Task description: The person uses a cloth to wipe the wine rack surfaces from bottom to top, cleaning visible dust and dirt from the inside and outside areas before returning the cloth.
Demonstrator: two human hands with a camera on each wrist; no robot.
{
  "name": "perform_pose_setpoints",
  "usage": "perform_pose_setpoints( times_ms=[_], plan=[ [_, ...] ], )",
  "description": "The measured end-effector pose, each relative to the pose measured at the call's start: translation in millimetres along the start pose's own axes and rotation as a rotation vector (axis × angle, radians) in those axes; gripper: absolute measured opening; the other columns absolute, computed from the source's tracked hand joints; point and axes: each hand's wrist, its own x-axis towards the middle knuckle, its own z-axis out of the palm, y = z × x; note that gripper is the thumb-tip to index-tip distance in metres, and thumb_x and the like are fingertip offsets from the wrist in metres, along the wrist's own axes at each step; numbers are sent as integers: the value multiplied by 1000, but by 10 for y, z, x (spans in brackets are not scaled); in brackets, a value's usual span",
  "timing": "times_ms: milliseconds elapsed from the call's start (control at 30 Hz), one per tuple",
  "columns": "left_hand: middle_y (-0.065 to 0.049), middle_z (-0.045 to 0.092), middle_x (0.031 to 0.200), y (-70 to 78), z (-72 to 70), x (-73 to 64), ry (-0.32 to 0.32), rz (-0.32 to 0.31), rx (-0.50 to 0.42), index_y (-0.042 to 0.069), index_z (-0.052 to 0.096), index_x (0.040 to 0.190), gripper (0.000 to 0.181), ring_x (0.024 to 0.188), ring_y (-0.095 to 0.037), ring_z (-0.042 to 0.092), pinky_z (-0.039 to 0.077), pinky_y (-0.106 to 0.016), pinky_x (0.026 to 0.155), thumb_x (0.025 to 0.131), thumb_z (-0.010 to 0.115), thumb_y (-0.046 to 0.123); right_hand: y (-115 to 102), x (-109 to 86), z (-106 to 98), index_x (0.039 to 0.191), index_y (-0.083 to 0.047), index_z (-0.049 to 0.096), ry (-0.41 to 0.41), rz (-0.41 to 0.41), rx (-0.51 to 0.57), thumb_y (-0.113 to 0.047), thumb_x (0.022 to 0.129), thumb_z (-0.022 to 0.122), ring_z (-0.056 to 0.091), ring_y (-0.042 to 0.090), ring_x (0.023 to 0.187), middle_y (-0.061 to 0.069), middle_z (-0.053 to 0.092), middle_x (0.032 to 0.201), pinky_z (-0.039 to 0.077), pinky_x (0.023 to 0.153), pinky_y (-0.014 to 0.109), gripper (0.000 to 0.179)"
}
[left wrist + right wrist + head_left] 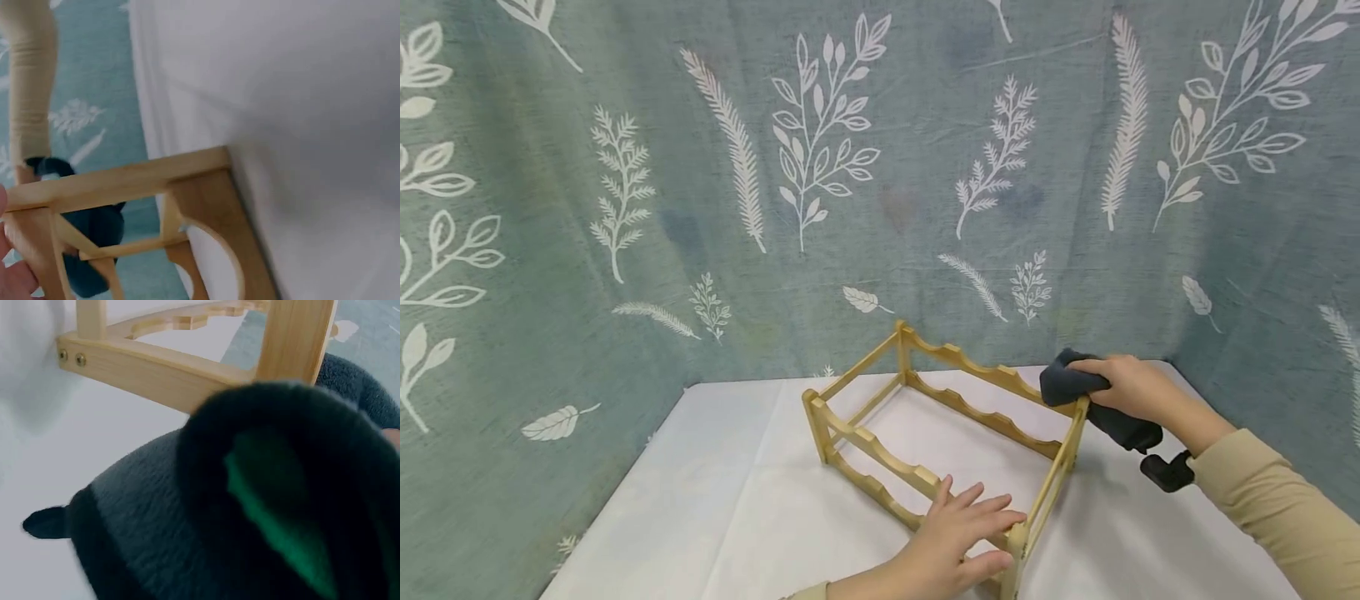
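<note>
A light wooden rack with scalloped rails (pixel 955 360) stands at an angle on the table. My left hand (pixel 951 542) rests on its near rail by the front corner, fingers spread and fairly straight; in the left wrist view only some fingertips (pixel 19 281) show beside the wood. At the far right corner, my right hand (pixel 1138 387) grips a dark fleecy cloth (pixel 1063 382) against the rack's top. The cloth is bunched over that corner and hangs down outside. Up close in the right wrist view, the folded cloth (pixel 150 506) shows a green patch inside and hides most of the hand.
White cloth covers the table (pixel 760 500). Behind it and along both sides hangs a blue-green curtain (pixel 880 208) with white leaf prints. A small black device (pixel 1167 472) sits at the right wrist. Screw heads (pixel 80 360) show on the rack's end piece.
</note>
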Motion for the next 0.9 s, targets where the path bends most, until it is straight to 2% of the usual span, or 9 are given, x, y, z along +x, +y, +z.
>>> perform_pose_setpoints(
  times_ms=[167, 233, 333, 400, 467, 600, 733, 833, 900],
  plan=[
    [3, 45, 138, -70, 31, -12, 5, 10, -72, 24, 48, 132, 46, 130, -32, 37, 16, -68, 99, 95, 33, 48, 24, -60, -6, 124, -5, 55, 29, -59, 13, -8, 83, 63, 55, 46, 98, 29, 57, 114, 47, 73, 53, 42],
    [5, 46, 137, -106, 2, -24, -2, 12, -124, 24, 51, 129, 47, 130, -30, 36, 13, -67, 100, 95, 32, 50, 47, -102, -17, 121, -3, 57, 37, -99, 16, -6, 82, 64, 56, 44, 98, 28, 58, 113, 47, 75, 53, 40],
    [8, 49, 134, -180, -66, -59, -25, 17, -190, 23, 55, 124, 49, 130, -25, 37, 9, -67, 101, 93, 31, 52, 73, -185, -35, 118, -3, 60, 32, -155, 26, -5, 80, 65, 61, 34, 90, 23, 61, 111, 49, 69, 41, 39],
    [9, 51, 132, -246, -112, -90, -45, 23, -228, 22, 57, 121, 53, 130, -21, 37, 7, -66, 103, 91, 31, 56, 76, -241, -41, 117, -3, 60, 13, -177, 46, -5, 79, 66, 60, 23, 81, 21, 62, 109, 43, 61, 30, 39],
    [10, 54, 129, -314, -161, -120, -68, 34, -266, 21, 58, 120, 57, 129, -18, 39, 5, -65, 104, 89, 30, 59, 69, -292, -39, 118, -4, 60, -8, -182, 78, -4, 79, 65, 52, 13, 71, 19, 63, 107, 34, 56, 25, 39],
    [10, 60, 120, -449, -257, -199, -85, 60, -349, 17, 62, 114, 61, 123, -11, 44, 1, -64, 104, 85, 34, 63, 43, -411, -24, 119, -5, 59, -58, -203, 169, -5, 80, 64, 42, 3, 64, 16, 64, 105, 31, 52, 23, 39],
    [10, 62, 118, -584, -342, -281, -106, 65, -453, 16, 65, 104, 38, 120, -7, 46, -6, -58, 107, 86, 53, 48, 3, -539, 2, 119, -5, 58, -107, -253, 272, -6, 80, 65, 43, 0, 64, 17, 64, 106, 33, 50, 23, 39],
    [8, 63, 116, -707, -387, -302, -117, 109, -478, 17, 65, 101, 20, 118, -8, 47, -8, -49, 111, 84, 64, 27, -26, -605, 19, 118, -5, 58, -142, -277, 326, -6, 80, 65, 47, 0, 69, 18, 63, 107, 36, 52, 22, 39],
    [5, 64, 114, -793, -420, -297, -119, 152, -480, 15, 65, 101, 18, 117, -9, 49, -6, -46, 112, 82, 67, 18, -33, -641, 33, 117, -8, 59, -159, -300, 372, -6, 81, 65, 50, 0, 73, 15, 64, 106, 40, 54, 22, 37]
  ],
)
